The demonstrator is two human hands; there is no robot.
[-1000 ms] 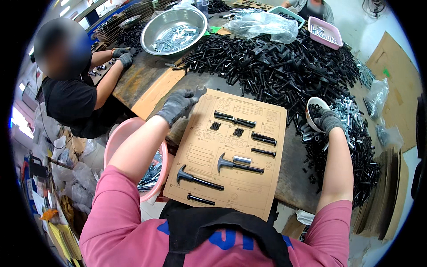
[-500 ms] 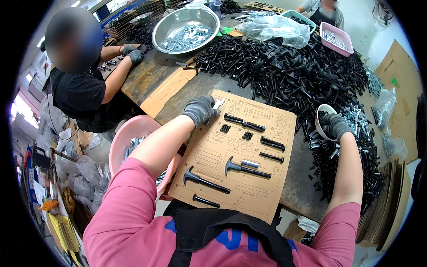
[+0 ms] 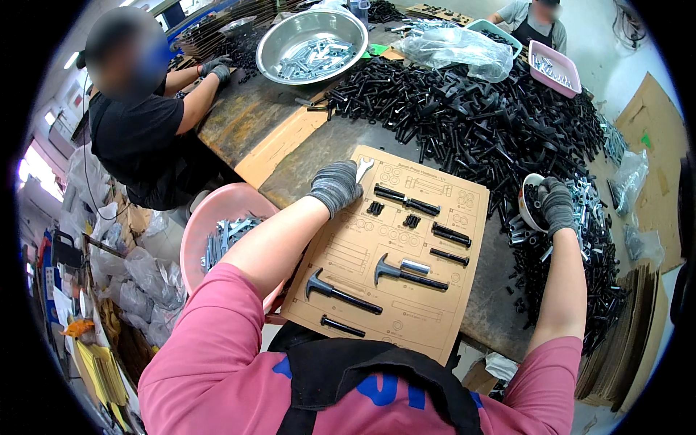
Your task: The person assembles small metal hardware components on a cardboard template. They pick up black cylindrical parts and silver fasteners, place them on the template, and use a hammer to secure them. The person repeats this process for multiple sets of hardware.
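Note:
My left hand (image 3: 336,190), in a grey knit glove, is closed around an open-end wrench (image 3: 365,169) whose silver jaw sticks out at the top left corner of a printed cardboard sheet (image 3: 348,246). My gloved right hand (image 3: 557,205) has its fingers curled at the right side of a small white bowl (image 3: 530,190) of dark little parts; what its fingertips hold is hidden. On the sheet lie two black T-shaped handles (image 3: 341,293), (image 3: 412,274), a silver tube (image 3: 415,267), long black bolts (image 3: 407,201), shorter ones (image 3: 451,234) and small black screws (image 3: 375,209).
Beyond the sheet spreads a large heap of black metal parts (image 3: 464,109). A steel basin (image 3: 261,54) of silver pieces stands far left; a pink tub (image 3: 194,217) of wrenches is by my left arm. Two co-workers (image 3: 130,130), (image 3: 540,29) are at the table. A pink tray (image 3: 554,83) sits far right.
My right hand has drawn up from inside the white bowl to its right edge, fingers curled. The left hand still holds the wrench; the whole view has shifted slightly.

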